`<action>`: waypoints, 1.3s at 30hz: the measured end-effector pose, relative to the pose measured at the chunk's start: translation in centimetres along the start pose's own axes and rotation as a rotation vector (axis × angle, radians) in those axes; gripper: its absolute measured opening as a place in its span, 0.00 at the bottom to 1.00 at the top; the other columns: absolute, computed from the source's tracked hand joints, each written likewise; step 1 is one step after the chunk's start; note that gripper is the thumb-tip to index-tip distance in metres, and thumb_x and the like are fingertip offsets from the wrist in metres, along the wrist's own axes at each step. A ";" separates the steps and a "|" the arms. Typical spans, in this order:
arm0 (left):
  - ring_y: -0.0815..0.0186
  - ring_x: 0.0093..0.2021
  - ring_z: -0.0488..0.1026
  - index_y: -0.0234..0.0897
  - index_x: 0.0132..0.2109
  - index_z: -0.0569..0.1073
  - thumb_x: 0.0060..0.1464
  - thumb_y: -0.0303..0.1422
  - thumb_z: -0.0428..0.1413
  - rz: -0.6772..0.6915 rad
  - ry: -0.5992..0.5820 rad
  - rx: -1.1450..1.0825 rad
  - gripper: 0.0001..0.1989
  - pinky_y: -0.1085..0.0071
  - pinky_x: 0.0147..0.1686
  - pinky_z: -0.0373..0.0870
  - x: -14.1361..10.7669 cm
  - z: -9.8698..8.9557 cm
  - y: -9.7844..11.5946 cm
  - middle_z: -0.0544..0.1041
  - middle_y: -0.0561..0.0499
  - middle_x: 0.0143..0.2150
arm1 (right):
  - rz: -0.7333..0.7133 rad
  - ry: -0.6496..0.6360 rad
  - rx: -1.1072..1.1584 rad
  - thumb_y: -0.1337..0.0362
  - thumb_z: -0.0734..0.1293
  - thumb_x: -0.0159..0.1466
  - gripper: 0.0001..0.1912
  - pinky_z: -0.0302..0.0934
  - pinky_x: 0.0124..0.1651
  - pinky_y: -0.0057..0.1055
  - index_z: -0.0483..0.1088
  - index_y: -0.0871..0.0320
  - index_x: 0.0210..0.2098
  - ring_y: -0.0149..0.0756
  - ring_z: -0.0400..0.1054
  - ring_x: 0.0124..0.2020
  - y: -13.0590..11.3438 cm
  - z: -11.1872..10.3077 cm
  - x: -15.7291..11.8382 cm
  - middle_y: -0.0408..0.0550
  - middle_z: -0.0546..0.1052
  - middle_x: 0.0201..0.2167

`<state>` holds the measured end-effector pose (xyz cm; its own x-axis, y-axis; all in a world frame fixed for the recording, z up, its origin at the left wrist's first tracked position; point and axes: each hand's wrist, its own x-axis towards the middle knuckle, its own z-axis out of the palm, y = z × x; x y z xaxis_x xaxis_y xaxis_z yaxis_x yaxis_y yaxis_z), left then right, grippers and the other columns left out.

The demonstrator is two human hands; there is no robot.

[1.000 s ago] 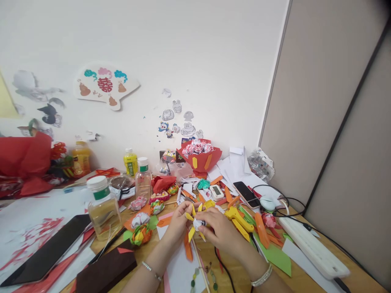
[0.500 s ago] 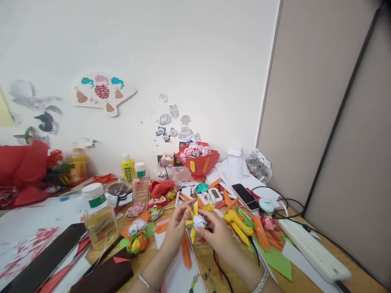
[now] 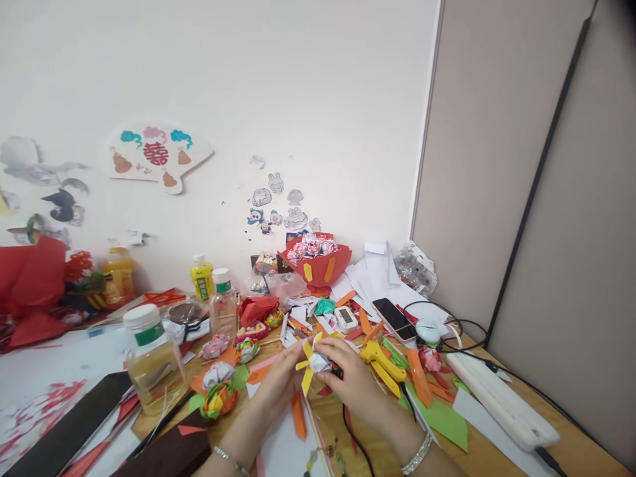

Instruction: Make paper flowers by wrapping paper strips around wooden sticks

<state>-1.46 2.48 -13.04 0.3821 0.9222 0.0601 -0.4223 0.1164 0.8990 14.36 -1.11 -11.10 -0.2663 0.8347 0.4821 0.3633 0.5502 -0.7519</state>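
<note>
A wooden table [image 3: 375, 447] lies strewn with cut paper, crafts and cables beneath a white wall [image 3: 318, 79]. At the far middle stands a red-wrapped bouquet [image 3: 320, 268] of pink-and-white paper roses; a white power strip [image 3: 501, 397] stretches along the right side, and a clear bottle [image 3: 156, 374] with a white lid stands at left, part filled with pale liquid. At the near middle, above a white sheet [image 3: 285, 440], a person's right hand [image 3: 350, 374] pinches a small paper flower [image 3: 314, 364] between thumb and bent forefinger. The left hand [image 3: 281, 377] curls in from the left, fingers bent and close together beside the flower; whether they grip it cannot be told. A yellow tool [image 3: 382, 364] lies just right of the right hand, and a green, yellow and orange paper flower [image 3: 218, 399] sits to the left. The flower in hand has narrow yellow petals [image 3: 307, 382] with pointed tips, fanning out around a crumpled, many-folded white centre [image 3: 319, 362] turned toward the right hand.
</note>
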 end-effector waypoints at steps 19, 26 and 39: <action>0.72 0.25 0.61 0.36 0.26 0.67 0.40 0.42 0.61 0.137 0.172 0.240 0.15 0.76 0.27 0.59 0.5 1.0 -0.9 0.66 0.58 0.23 | -0.125 -0.006 -0.027 0.69 0.70 0.53 0.13 0.56 0.51 0.34 0.71 0.54 0.39 0.36 0.62 0.47 0.8 0.7 -0.2 0.45 0.70 0.43; 0.70 0.28 0.62 0.37 0.27 0.66 0.45 0.42 0.57 0.193 0.115 0.334 0.13 0.75 0.29 0.60 0.3 1.0 -0.7 0.66 0.57 0.25 | -0.118 0.063 0.061 0.74 0.64 0.55 0.11 0.56 0.51 0.35 0.70 0.54 0.36 0.36 0.63 0.46 0.5 1.0 -0.2 0.45 0.70 0.40; 0.64 0.38 0.71 0.41 0.36 0.68 0.41 0.37 0.61 0.161 0.111 0.099 0.14 0.73 0.33 0.65 0.0 0.7 0.6 0.72 0.50 0.44 | 0.188 0.013 0.423 0.59 0.69 0.53 0.24 0.62 0.44 0.37 0.63 0.57 0.48 0.39 0.68 0.42 5.1 0.7 1.0 0.50 0.72 0.42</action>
<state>-1.14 2.25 -12.19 0.2210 0.9615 0.1636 -0.3854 -0.0679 0.9203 15.35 2.49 -14.73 -0.2186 0.9208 0.3232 0.0075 0.3327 -0.9430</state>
